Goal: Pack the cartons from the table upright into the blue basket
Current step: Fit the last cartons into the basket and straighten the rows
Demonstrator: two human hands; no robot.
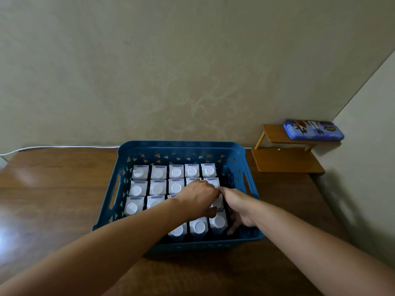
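Observation:
The blue basket [239, 159] stands on the brown table, filled with several white cartons [158, 173] standing upright in rows, round white caps on top. Both my hands reach into its right side. My left hand [197, 198] lies over the third row, its fingers curled around a carton [218, 202] near the right wall. My right hand [239, 207] presses against the same carton from the right, with its fingers down between the cartons and the basket wall. A ring shows on my left hand. No carton lies on the table outside the basket.
A small wooden two-level stand [286, 159] sits at the back right with a blue pencil case [313, 129] on its top shelf. A white cable [53, 147] runs along the table's back edge by the wall. The wooden table [53, 189] extends left of the basket.

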